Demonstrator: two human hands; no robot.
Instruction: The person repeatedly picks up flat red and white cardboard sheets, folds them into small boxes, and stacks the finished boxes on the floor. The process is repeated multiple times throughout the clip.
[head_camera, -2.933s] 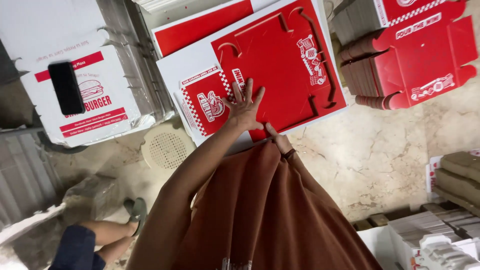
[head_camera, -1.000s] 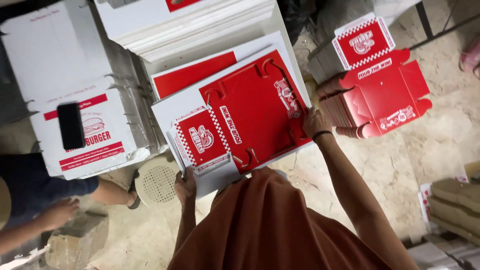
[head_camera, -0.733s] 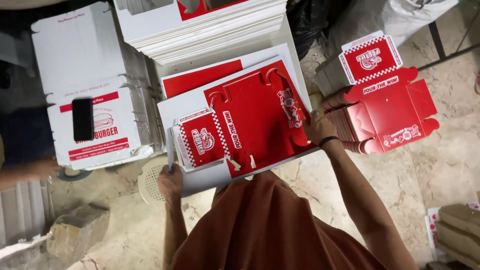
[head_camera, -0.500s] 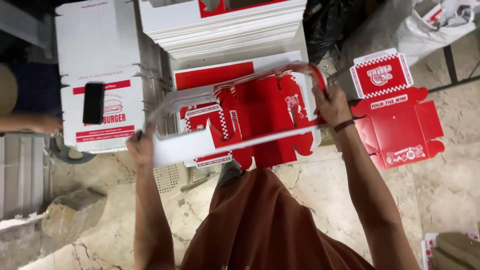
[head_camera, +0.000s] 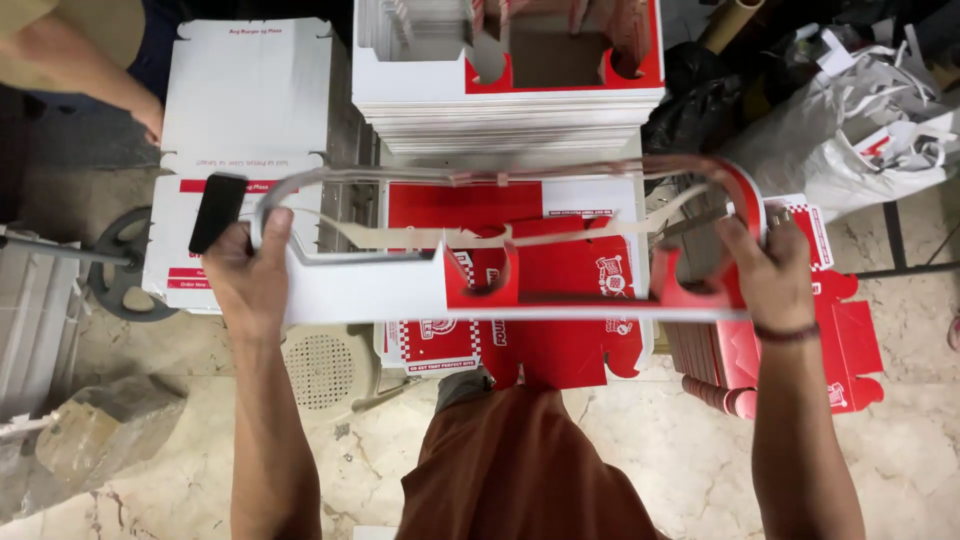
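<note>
Held piece: I have a flat, die-cut cardboard box blank, red on one face and white on the other (head_camera: 520, 290), lifted off the pile and tipped nearly edge-on to my view, so it reads as a long thin band spanning from one hand to the other.
Left hand (head_camera: 248, 275): closed around the white, rounded end of the blank, thumb on the near face, the other fingers hidden behind it.
Right hand (head_camera: 770, 275): closed on the red curved end, fingers wrapped over the rim; a dark band sits on the wrist.
Weight: I judge it very light, a single sheet of card.
Stiffness: stiff along its scored panels but floppy across the cut-outs and flaps; the thin curved strip along the top already bows between my hands.
Fragility: I'd expect the narrow strips and tabs to crease or tear if pinched hard or twisted.
Surface: it looks smooth and coated, perhaps a little slippery to dry fingers.
Best hold: the two outer ends, on solid panel, not on the loose flaps.
Below it: more red and white flat blanks (head_camera: 520, 355) lie on the work surface directly under the raised one.
Beyond: a tall stack of white-edged flat blanks (head_camera: 510, 110).
Left side: a white printed carton (head_camera: 250, 100) with a black phone (head_camera: 217, 212) lying on it; another person's arm (head_camera: 85, 70) reaches in near its far corner.
</note>
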